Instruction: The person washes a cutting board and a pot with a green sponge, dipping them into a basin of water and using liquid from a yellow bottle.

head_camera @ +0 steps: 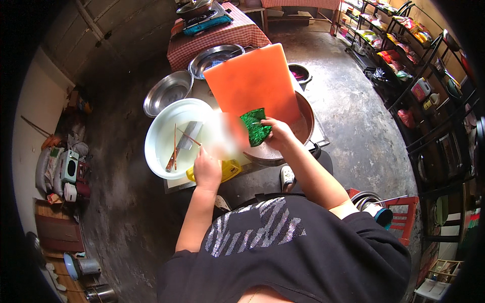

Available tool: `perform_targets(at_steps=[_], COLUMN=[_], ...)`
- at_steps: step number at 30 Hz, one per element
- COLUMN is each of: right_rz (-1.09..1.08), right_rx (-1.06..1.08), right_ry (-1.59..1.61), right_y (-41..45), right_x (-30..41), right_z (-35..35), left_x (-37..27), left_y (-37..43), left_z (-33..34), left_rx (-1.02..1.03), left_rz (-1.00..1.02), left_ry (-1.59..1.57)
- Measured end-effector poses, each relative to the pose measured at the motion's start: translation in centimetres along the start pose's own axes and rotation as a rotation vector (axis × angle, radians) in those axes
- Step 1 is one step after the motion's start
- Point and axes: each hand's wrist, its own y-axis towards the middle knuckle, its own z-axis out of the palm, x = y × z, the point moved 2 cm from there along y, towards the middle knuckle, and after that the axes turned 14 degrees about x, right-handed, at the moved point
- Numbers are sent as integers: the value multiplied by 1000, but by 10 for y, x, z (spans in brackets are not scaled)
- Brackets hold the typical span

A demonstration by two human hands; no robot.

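My left hand [207, 169] is closed on the end of a thin wooden chopstick [188, 136], whose other end points over a pale basin [155, 151]. In the basin lie a cleaver [190, 135] with a wooden handle and another chopstick [175, 147]. My right hand [279, 133] holds a green scouring pad [255, 127] between thumb and fingers. Behind it, an orange cutting board [254, 81] leans upright in a wide pan [310, 117] of cloudy water. A blurred patch hides what lies between the basin and the pad. A yellow package [231, 171] lies under my left wrist.
Steel basins [168, 94] [197, 57] stand beyond the pale basin. A gas stove [207, 22] sits on a table with a checked cloth [242, 28]. Right of the pan is a dark bucket [300, 74]; shelves [407, 62] line the right side. A red chair [407, 219] stands behind at right.
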Motion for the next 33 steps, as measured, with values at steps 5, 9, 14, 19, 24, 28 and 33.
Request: perform_targets(at_steps=[5, 9, 14, 19, 24, 28, 33], right_rz=[-84, -54, -73, -48, -68, -60, -47], right_rx=[-31, -208, -86, -93, -122, -198, -162], right_ry=[-22, 46, 66, 59, -7, 13, 32], right_y=[-2, -5, -4, -7, -6, -14, -15], right_x=[28, 29, 29, 24, 13, 13, 12], right_z=[-26, -34, -26, -22, -29, -17, -13], left_x=[12, 7, 26, 53, 82, 75, 100], left_y=[-6, 11, 71, 183, 286, 321, 337], left_z=[-84, -181, -263, -277, -202, -129, -52], left_rx=[22, -326, -586, -612, -353, -246, -164], left_rz=[-270, -250, -121, -170, -164, -197, -269], left_ry=[-243, -224, 75, 34, -192, -452, -791])
